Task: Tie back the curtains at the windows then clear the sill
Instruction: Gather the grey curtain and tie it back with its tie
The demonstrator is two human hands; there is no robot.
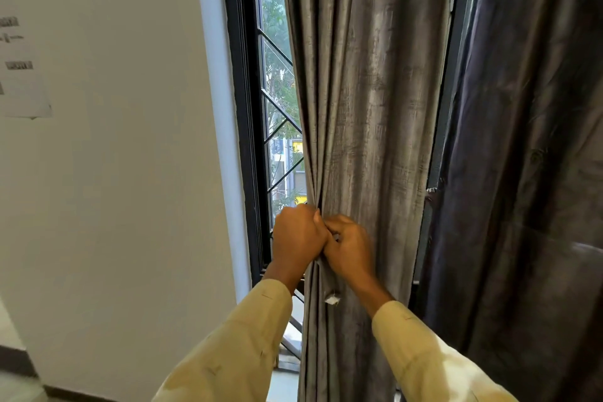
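1. At the window's left edge, the grey curtain [365,101] is gathered into a bunch by the left hand [298,233] and the right hand [349,246], which are pressed together and clamped on its folds.
2. The bunch is best kept tight while a tie is wrapped; no tie can be made out.
3. The curtain hangs directly beyond the hands; a darker curtain [528,157] hangs to the right.
4. The sill is hidden.

A grey, sheeny fabric curtain [365,91] hangs in long vertical folds before the black-framed window, its left edge pinched into tight pleats at mid-height.
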